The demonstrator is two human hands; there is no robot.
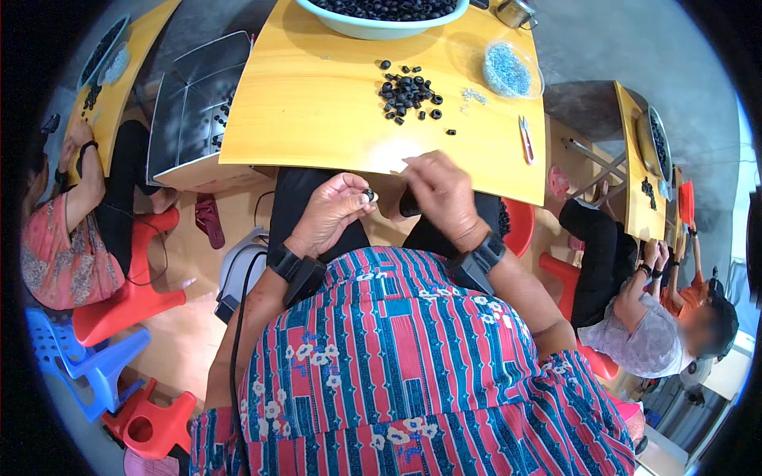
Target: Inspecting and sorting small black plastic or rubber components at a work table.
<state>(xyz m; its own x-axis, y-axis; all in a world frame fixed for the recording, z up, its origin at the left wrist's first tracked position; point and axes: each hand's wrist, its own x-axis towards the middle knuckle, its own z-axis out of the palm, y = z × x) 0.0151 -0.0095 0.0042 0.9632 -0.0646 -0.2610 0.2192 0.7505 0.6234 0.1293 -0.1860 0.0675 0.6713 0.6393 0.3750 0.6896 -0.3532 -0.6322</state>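
Note:
My left hand (337,208) pinches a small black ring-shaped part (369,194) between thumb and forefinger, just off the table's near edge. Close by on its right, my right hand (444,194) is raised with its fingers curled together. It is smeared by motion, and anything between its fingertips cannot be made out. On the yellow table (317,103) beyond lies a loose pile of black parts (406,94). To its right are some tiny clear pieces (475,96) and a clear plastic tub (538,82) filled with small bluish pieces. Red-handled snips (527,141) lie near the right edge.
A pale green basin (381,30) heaped with black parts stands at the far edge, beside a metal mug (516,13). Left of the table is a metal-lined box (186,119) holding a few parts. Other people sit at tables on both sides, near red stools (131,278).

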